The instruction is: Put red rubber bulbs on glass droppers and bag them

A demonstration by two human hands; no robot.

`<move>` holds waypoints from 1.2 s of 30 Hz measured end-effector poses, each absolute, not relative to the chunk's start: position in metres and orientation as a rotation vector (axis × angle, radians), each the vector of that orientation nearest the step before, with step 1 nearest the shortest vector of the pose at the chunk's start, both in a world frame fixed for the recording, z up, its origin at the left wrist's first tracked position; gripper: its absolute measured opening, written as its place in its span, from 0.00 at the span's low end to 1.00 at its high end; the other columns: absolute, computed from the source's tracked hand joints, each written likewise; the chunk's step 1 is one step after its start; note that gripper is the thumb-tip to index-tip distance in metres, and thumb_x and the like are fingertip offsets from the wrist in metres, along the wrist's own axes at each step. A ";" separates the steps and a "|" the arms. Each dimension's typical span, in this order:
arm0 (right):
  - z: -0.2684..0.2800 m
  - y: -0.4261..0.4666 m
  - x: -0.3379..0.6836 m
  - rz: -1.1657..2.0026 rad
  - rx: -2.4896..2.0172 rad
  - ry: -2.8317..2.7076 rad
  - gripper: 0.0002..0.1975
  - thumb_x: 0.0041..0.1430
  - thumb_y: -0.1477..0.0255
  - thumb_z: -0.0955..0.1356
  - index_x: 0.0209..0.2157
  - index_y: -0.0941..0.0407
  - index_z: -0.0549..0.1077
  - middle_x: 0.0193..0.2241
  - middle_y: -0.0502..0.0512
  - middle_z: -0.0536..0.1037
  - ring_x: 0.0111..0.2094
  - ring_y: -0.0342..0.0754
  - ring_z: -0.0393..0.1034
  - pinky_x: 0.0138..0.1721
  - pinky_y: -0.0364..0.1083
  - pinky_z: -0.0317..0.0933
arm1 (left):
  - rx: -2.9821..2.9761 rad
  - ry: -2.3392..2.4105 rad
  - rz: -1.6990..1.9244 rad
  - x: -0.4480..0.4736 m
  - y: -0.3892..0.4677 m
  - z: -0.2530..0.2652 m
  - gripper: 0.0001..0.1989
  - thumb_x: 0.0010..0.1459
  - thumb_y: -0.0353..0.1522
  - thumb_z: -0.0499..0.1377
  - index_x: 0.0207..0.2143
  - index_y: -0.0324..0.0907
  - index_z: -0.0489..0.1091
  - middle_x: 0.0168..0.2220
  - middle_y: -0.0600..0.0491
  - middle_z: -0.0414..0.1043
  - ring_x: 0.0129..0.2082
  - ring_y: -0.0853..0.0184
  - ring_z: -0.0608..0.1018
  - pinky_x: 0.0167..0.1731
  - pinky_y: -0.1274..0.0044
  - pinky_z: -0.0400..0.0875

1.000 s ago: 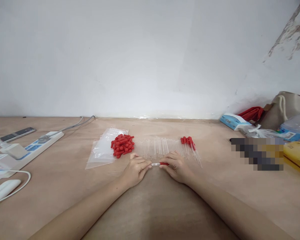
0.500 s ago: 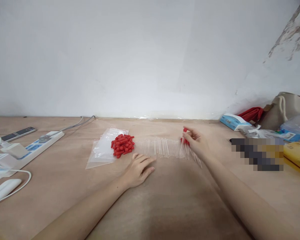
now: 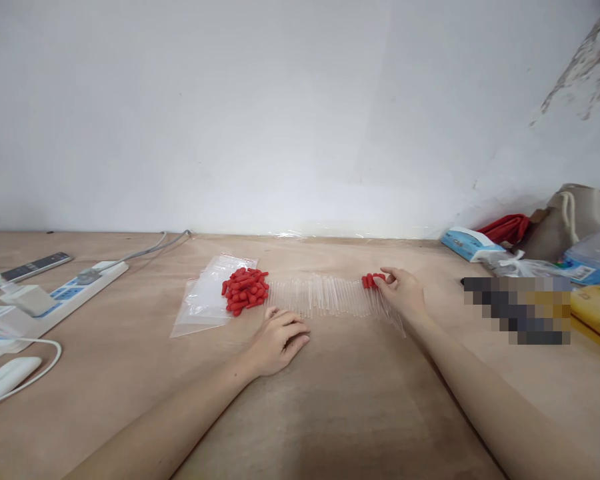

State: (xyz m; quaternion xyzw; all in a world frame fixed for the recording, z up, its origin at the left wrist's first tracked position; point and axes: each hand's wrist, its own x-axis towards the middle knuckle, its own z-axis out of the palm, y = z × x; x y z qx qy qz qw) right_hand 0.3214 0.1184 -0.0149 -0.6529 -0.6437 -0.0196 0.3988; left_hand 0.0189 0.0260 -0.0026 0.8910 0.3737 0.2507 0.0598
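My right hand (image 3: 404,293) is at the right end of a row of clear thin tubes (image 3: 325,295). Its thumb and index finger close on the red bulb of a dropper, beside several other red-bulbed droppers (image 3: 369,281) lying side by side. Clear stems fan out below these bulbs, partly behind my hand. My left hand (image 3: 279,340) rests open on the table, holding nothing, its fingers loosely bent near the row's left end. Just beyond it lies a heap of loose red rubber bulbs (image 3: 245,291), partly over clear plastic bags (image 3: 203,307).
On the left lie a white power strip (image 3: 87,293) with plugs and cables, a dark flat bar (image 3: 27,272) and a white rounded device (image 3: 10,379). At the right are a blue box (image 3: 467,245), plastic wrapping, a yellow packet (image 3: 597,310) and a blurred-out item. A wall stands behind.
My right hand has lowered the red-bulbed dropper from upright and shifted slightly right, bringing it down beside the others. My left hand stays where it was.
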 end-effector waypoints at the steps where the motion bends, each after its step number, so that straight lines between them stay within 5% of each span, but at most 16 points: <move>1: -0.013 0.116 0.319 -0.056 -1.650 -1.649 0.16 0.49 0.63 0.62 0.35 0.56 0.73 0.25 0.52 0.72 0.29 0.46 0.65 0.31 0.43 0.53 | 2.698 1.133 0.757 0.019 0.026 -0.003 0.10 0.58 0.32 0.50 0.38 0.45 0.70 0.37 0.53 0.71 0.39 0.67 0.70 0.44 0.70 0.52; 6: -0.005 0.103 0.297 -0.124 -1.774 -1.836 0.11 0.48 0.64 0.63 0.22 0.54 0.72 0.23 0.50 0.71 0.30 0.47 0.64 0.33 0.46 0.49 | 2.695 1.142 0.769 0.019 0.026 -0.002 0.09 0.58 0.32 0.50 0.37 0.45 0.70 0.37 0.53 0.71 0.39 0.68 0.70 0.44 0.70 0.52; 22: -0.007 0.100 0.293 -0.166 -1.826 -1.799 0.09 0.48 0.74 0.60 0.27 0.54 0.71 0.28 0.51 0.73 0.28 0.44 0.64 0.30 0.44 0.48 | 2.688 1.173 0.753 0.019 0.025 -0.001 0.10 0.58 0.33 0.50 0.37 0.46 0.70 0.37 0.53 0.71 0.39 0.67 0.70 0.44 0.69 0.52; 36: -0.009 0.098 0.287 -0.173 -1.871 -1.967 0.12 0.51 0.71 0.60 0.22 0.57 0.73 0.29 0.59 0.69 0.30 0.47 0.65 0.29 0.44 0.54 | 2.694 1.177 0.741 0.019 0.025 -0.002 0.10 0.58 0.33 0.50 0.38 0.45 0.70 0.37 0.52 0.70 0.39 0.66 0.69 0.44 0.69 0.52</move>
